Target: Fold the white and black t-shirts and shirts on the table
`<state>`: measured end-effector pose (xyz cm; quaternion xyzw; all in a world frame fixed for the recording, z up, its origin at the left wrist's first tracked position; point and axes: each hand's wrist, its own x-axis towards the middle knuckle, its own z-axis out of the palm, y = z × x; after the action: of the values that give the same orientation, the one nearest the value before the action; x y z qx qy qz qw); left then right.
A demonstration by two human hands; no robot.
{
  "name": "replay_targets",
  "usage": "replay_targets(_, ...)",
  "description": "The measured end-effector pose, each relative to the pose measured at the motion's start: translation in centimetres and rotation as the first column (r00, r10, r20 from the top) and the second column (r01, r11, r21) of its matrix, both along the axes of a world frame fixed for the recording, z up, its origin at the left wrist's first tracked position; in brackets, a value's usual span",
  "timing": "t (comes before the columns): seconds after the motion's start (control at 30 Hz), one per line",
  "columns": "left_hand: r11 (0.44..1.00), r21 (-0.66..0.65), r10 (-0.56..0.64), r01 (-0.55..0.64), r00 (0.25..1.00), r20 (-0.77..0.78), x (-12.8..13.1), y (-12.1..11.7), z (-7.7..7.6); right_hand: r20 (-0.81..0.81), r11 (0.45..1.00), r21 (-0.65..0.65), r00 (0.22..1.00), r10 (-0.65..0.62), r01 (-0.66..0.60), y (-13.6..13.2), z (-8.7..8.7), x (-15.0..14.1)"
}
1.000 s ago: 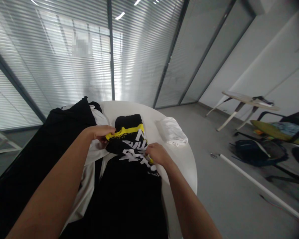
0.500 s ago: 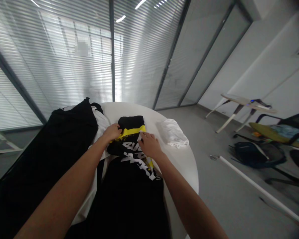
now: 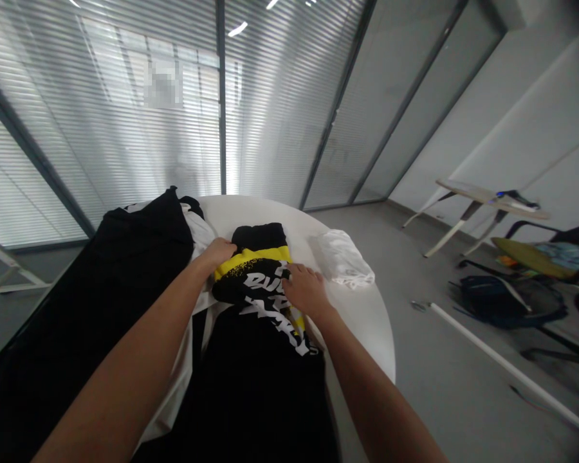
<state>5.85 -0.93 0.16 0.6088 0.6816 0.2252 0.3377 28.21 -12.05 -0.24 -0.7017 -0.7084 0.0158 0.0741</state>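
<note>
A black shirt (image 3: 265,386) with a yellow band and white lettering lies lengthwise on the round white table (image 3: 367,334). Its far end is folded over into a thick bundle. At the bundle's left edge, my left hand (image 3: 219,253) is closed on the cloth beside the yellow band, its fingertips partly hidden. My right hand (image 3: 309,289) rests on the right edge by the lettering, fingers stretched and apart.
A folded white garment (image 3: 346,258) sits on the table to the right. More black clothing (image 3: 125,270) and white cloth (image 3: 197,229) are heaped on the left. Beyond stand a glass partition with blinds, a small table (image 3: 487,196), a chair, a dark bag (image 3: 511,299) and a white pole (image 3: 506,366).
My left hand has moved farther up the shirt's left edge. My right hand left the lower right edge, passed over the lettering near the yellow band, then shifted back to the right edge.
</note>
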Motion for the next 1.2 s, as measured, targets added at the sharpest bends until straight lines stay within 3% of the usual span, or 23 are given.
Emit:
replay_targets(0.27,0.981,-0.179,-0.018,0.068,0.964,0.266,0.1,-0.8,0.6,-0.067,0.999,0.036,0.997,-0.032,0.034,0.6,0.6,0.9)
replay_targets(0.37,0.981,-0.147,-0.078,0.127,0.95,0.304,0.1,-1.1,0.7,-0.133,0.999,0.007,0.99,-0.038,0.039,0.9,0.7,1.2)
replay_targets(0.57,0.986,0.036,-0.161,0.161,0.895,0.416,0.7,-1.3,0.7,-0.264,0.996,0.045,0.963,-0.058,0.072,1.5,0.3,1.6)
replay_targets(0.73,0.981,-0.006,-0.15,0.192,0.783,0.604,0.8,-1.5,0.9,-0.29,0.992,0.078,0.954,-0.077,0.103,1.9,-0.6,1.8)
replay_targets(0.83,0.974,-0.036,-0.151,0.225,0.754,0.639,0.9,-1.8,1.2,-0.403,0.993,0.099,0.915,-0.017,0.062,2.2,-1.1,1.7)
replay_targets(0.9,0.97,-0.037,-0.16,0.242,0.742,0.65,1.0,-2.1,1.5,-0.589,0.995,0.096,0.808,0.028,0.035,2.6,-1.5,1.8)
replay_targets(0.93,0.968,-0.033,-0.166,0.248,0.735,0.658,1.1,-2.3,1.8,-0.702,0.995,0.09,0.711,0.043,0.03,2.9,-1.6,1.8)
replay_targets(1.0,0.965,-0.023,-0.178,0.26,0.722,0.669,1.2,-2.6,2.3,-0.895,0.997,0.071,0.445,0.046,0.04,3.3,-1.7,1.9)
replay_targets(1.1,0.96,0.012,-0.214,0.279,0.707,0.674,1.3,-3.1,3.3,-0.998,0.996,0.016,0.069,0.01,0.085,3.5,-1.0,2.1)
replay_targets(1.13,0.958,0.032,-0.23,0.285,0.699,0.678,1.3,-3.2,3.7,-1.0,0.995,0.0,-0.01,0.001,0.095,3.4,-0.6,2.2)
replay_targets(1.2,0.95,0.075,-0.269,0.302,0.672,0.69,1.3,-3.6,4.6,-0.995,0.997,-0.022,-0.096,-0.015,0.071,3.2,0.3,2.4)
